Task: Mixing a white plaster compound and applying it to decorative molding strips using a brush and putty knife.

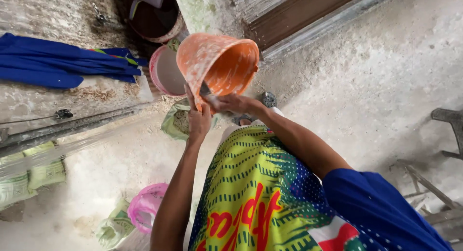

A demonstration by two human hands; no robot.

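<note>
An orange plastic bucket [219, 63], streaked with white residue, is held tilted up in the middle of the view, its open mouth turned to the right and toward the camera. The left hand [198, 120] grips the bucket's lower rim from below, fingers [192, 99] wrapped shut on the edge. The right hand [231, 104] reaches in from the right at the same low part of the rim; its fingers are closed around a thin, dark, flat tool [205, 89] whose tip lies against the inner wall of the bucket. What kind of tool it is cannot be told.

Just behind the bucket, to the left, stands a pink-rimmed round basin [164, 72] with a pale inside, and farther back a dark brown tub [156, 22]. A blue folded cloth [62, 63] lies on the dusty grey counter [48, 101] at far left. A green woven sack [176, 121] sits on the floor just left of the hands, partly hidden by the left forearm. Near the bottom, a small pink plastic container [147, 212] lies on the pale dusty concrete floor [376, 87] beside another green sack [113, 227]. The person wears a yellow-green patterned wrap [246, 193] and a blue sleeve [381, 207].
</note>
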